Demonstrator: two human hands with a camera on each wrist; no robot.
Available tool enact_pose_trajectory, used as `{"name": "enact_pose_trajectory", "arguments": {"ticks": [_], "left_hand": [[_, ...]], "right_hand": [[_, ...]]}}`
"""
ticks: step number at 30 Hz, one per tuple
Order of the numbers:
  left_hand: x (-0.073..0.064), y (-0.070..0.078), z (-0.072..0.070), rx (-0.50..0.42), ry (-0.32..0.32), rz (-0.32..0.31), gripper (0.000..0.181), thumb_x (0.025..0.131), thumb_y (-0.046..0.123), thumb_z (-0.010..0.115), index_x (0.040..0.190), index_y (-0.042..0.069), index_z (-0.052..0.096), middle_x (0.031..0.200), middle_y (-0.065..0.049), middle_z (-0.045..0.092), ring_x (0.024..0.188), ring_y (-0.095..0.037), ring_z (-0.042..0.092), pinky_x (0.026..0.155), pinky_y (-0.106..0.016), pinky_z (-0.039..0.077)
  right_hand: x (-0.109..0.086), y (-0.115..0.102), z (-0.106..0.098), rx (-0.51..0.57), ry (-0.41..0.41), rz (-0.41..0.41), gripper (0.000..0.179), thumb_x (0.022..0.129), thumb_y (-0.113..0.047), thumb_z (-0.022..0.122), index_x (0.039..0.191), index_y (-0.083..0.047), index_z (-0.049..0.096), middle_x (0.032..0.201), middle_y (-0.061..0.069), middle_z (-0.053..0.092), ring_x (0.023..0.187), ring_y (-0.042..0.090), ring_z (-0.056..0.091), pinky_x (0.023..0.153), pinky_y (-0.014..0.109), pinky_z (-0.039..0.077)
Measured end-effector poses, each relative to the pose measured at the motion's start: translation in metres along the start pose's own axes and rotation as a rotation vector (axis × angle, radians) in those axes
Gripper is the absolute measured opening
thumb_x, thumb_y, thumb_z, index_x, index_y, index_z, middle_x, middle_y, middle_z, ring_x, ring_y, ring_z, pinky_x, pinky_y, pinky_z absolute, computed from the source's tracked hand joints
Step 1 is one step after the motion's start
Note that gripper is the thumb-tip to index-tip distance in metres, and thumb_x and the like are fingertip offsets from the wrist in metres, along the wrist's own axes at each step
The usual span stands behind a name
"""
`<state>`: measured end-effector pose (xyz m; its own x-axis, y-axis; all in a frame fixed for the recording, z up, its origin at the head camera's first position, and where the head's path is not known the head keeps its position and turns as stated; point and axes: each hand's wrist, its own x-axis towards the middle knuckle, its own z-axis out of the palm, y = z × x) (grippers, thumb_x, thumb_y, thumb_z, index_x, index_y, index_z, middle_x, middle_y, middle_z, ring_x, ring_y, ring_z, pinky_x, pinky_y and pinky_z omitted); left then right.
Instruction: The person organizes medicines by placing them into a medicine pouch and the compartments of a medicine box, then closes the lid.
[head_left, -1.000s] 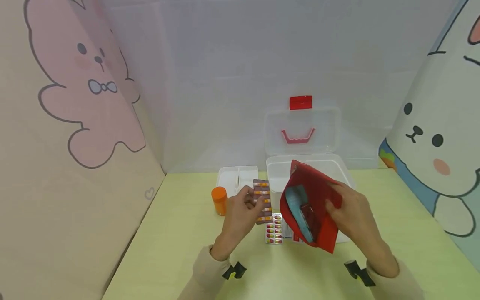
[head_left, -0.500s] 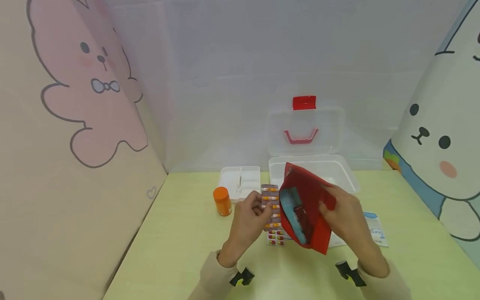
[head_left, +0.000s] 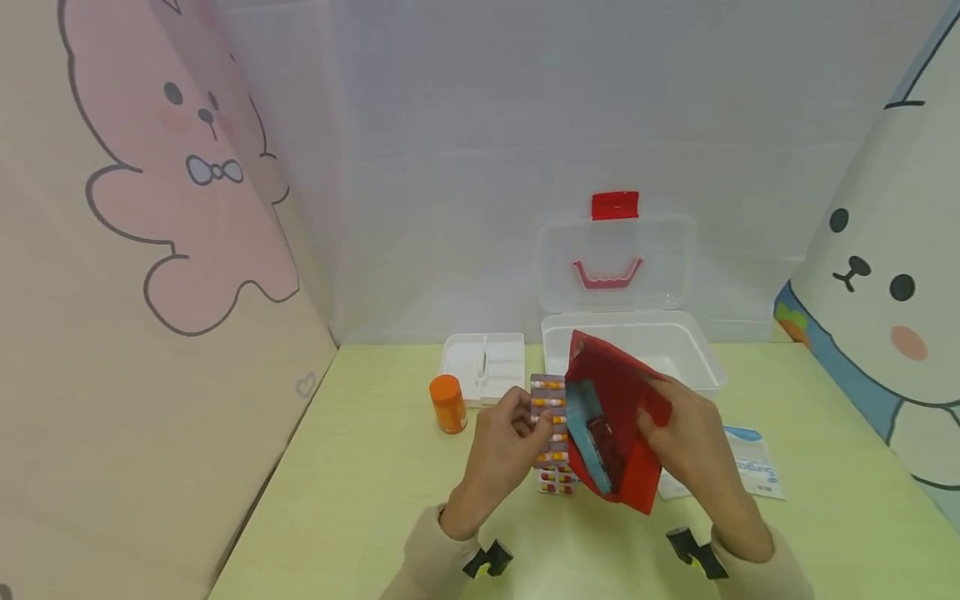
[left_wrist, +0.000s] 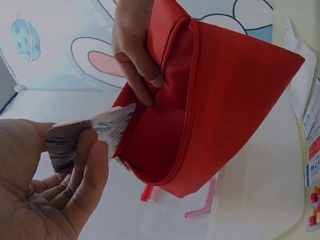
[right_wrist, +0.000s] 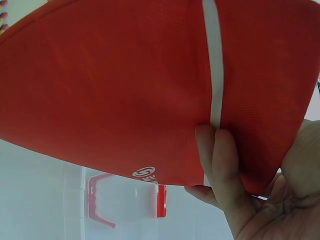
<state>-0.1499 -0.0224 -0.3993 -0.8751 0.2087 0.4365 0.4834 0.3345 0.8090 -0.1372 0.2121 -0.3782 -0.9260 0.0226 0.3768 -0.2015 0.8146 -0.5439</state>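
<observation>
My left hand [head_left: 501, 446] pinches a blister pack of orange-and-white capsules [head_left: 548, 403] upright. In the left wrist view the pack's printed foil back [left_wrist: 107, 125] shows, its far corner at the mouth of a red zippered pouch [left_wrist: 240, 95]. The right hand [head_left: 692, 429] grips that pouch by its edge, thumb inside the opening, fingers on the outside as the right wrist view shows. Unzipped, the pouch tilts toward the left hand. Inside it lie a light blue item [head_left: 587, 433] and a dark red packet [head_left: 604, 442]. Below the held pack, another blister pack [head_left: 556, 481] of red-and-yellow capsules lies on the table, partly covered.
An orange-capped bottle [head_left: 447, 403] stands left of the hands, in front of a white compartment tray [head_left: 502, 354]. Behind the pouch is a clear plastic box [head_left: 678, 350], its lid with a pink handle [head_left: 607, 280] raised. A white-and-blue packet [head_left: 756, 467] lies at right.
My left hand has carried the capsule blister pack rightward, up to the pouch opening. The pouch has shifted slightly left in the right hand's hold, and the packet at right has come into view.
</observation>
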Motion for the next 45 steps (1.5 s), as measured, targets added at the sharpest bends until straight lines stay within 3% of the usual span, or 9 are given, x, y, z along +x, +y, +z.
{"name": "enact_pose_trajectory", "arguments": {"ticks": [23, 33, 45], "left_hand": [[-0.005, -0.003, 0.012, -0.003, -0.027, 0.031, 0.006, 0.091, 0.009, 0.065, 0.094, 0.006, 0.06, 0.065, -0.003, 0.065, 0.054, 0.002, 0.05, 0.044, -0.019, 0.045], [-0.004, -0.008, 0.026, 0.041, -0.005, 0.054, 0.007, 0.089, 0.006, 0.065, 0.09, 0.003, 0.058, 0.063, -0.004, 0.064, 0.049, 0.007, 0.042, 0.043, -0.012, 0.039], [-0.002, -0.009, 0.037, 0.102, -0.019, -0.01, 0.013, 0.089, 0.008, 0.067, 0.087, 0.004, 0.055, 0.065, -0.006, 0.065, 0.049, 0.006, 0.046, 0.045, -0.01, 0.04]], "right_hand": [[-0.006, -0.012, 0.008, 0.02, 0.018, -0.026, 0.034, 0.086, -0.003, 0.064, 0.119, 0.002, 0.063, 0.112, 0.02, 0.068, 0.093, 0.035, 0.065, 0.076, 0.051, 0.058], [-0.011, -0.015, 0.011, 0.013, 0.04, -0.051, 0.034, 0.085, -0.003, 0.065, 0.118, 0.002, 0.064, 0.113, 0.019, 0.068, 0.091, 0.034, 0.066, 0.076, 0.05, 0.058], [-0.017, -0.022, 0.016, -0.011, 0.083, -0.141, 0.031, 0.08, 0.0, 0.07, 0.111, -0.001, 0.068, 0.111, 0.013, 0.07, 0.086, 0.026, 0.067, 0.072, 0.045, 0.057]]}}
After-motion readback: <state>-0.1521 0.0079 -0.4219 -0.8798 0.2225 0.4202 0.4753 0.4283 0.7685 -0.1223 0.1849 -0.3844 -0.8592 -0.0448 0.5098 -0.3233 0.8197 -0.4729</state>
